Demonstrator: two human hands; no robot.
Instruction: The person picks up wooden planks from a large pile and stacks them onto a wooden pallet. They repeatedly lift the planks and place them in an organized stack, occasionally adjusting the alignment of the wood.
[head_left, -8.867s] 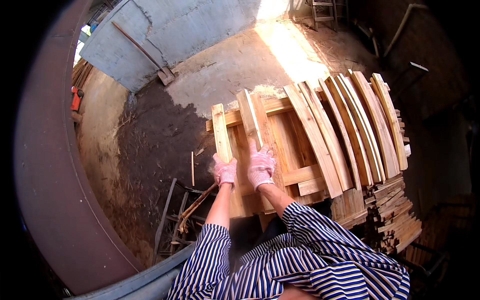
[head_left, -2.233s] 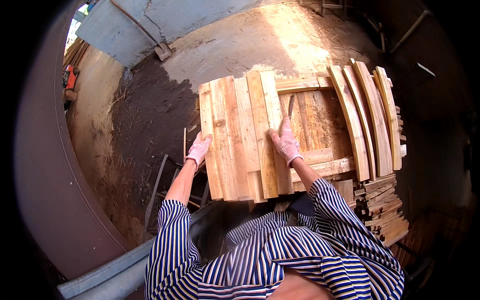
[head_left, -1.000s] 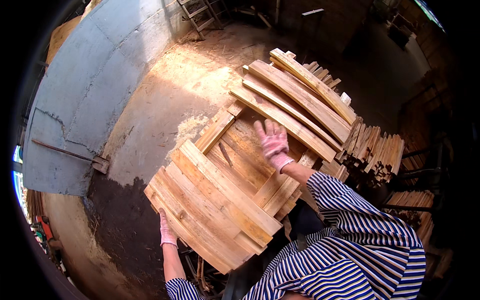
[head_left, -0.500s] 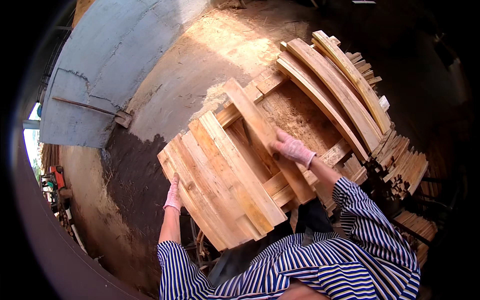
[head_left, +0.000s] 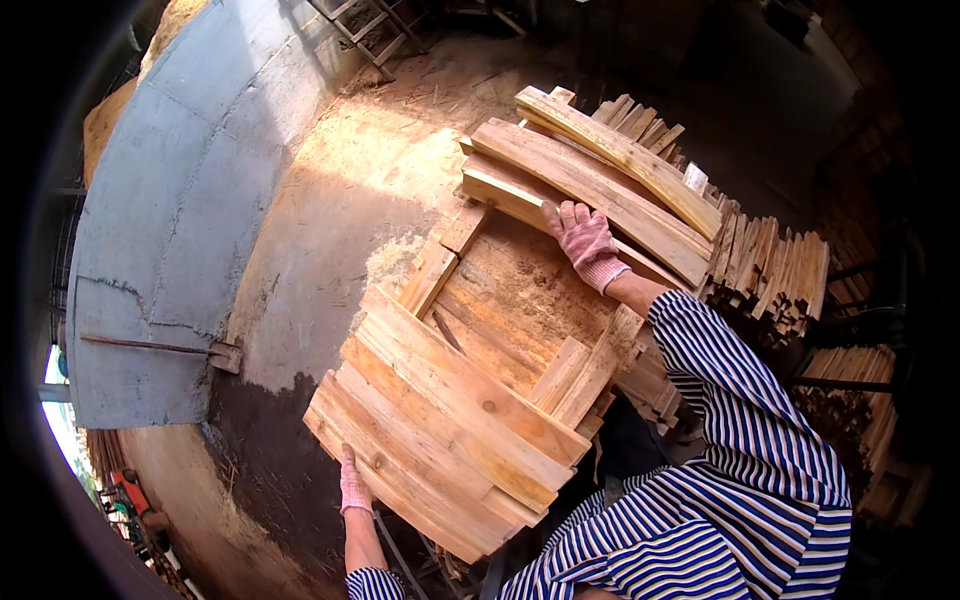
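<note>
1. The left hand (head_left: 354,484), in a pink-and-white knitted glove, is against the outer left edge of a row of pale, flat wooden boards (head_left: 425,425). Its thumb lies along that edge; the other fingers are partly hidden, so I cannot tell whether they grip.
2. The right hand (head_left: 588,243), gloved alike, lies over the near edge of a second group of long pale boards (head_left: 610,165), farther right. Its fingers are slightly bent and close together, touching the nearest board; I cannot tell whether they have hold of it.
3. The first row's boards lie side by side, slanting from upper left to lower right, with uneven ends. The board at the row's right side bears a dark round knot.
4. Between the two groups is a brown wooden surface (head_left: 540,285) strewn with sawdust, flanked by a pale timber rail (head_left: 432,275) on the far side and a pale wooden block (head_left: 595,375) on the near side. A thin dark stick (head_left: 447,332) lies there, near the first row.
5. Beyond the second group is a dense stack of narrow wood strips (head_left: 765,265).
6. A wooden-handled shovel (head_left: 226,357) is beside a blue-grey wall (head_left: 150,245).
</note>
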